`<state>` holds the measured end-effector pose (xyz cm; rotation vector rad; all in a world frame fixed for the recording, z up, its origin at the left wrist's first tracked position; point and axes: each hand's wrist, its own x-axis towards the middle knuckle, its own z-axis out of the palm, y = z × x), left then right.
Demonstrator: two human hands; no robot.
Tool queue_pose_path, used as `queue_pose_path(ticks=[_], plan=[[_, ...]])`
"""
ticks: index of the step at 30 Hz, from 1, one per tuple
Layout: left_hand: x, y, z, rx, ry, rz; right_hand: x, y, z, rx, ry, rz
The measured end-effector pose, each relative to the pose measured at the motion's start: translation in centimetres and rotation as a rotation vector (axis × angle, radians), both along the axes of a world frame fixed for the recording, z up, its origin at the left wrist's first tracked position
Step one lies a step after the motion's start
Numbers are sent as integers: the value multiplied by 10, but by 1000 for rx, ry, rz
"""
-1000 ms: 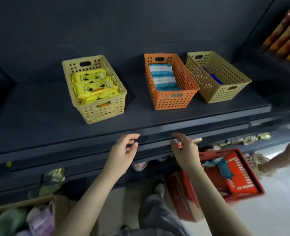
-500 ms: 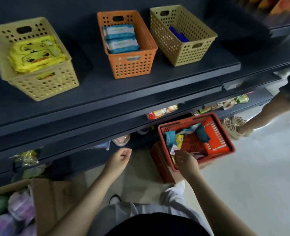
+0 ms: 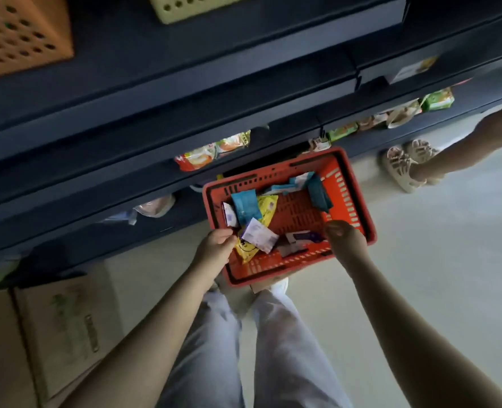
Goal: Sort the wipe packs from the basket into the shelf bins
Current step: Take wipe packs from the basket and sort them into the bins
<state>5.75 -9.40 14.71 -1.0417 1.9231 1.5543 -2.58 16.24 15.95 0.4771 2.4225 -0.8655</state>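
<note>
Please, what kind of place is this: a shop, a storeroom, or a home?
Most likely a shop aisle, or a mock-up of one. Dark shelves hold packaged goods along their edges, a red shopping basket of wipe packs stands below them, and a cardboard box sits beside the shelves.

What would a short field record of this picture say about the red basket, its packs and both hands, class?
Container: red slotted plastic basket, low before the dark metal shelves
Contents: teal wipe packs, yellow wipe packs, white-purple wipe pack, mixed loosely
Left hand: at near-left rim, beside a yellow pack; grip unclear
Right hand: over near-right corner; fingers hidden
</note>
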Motion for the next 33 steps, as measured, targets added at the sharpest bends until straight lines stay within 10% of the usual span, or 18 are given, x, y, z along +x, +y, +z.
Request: queue_pose_path(ticks=[13, 33], plan=[[-109, 25, -216, -11, -157, 339, -108, 25, -223, -21, 112, 11], [-107, 19, -244, -142, 5, 221, -108, 19, -274, -192, -158, 25]])
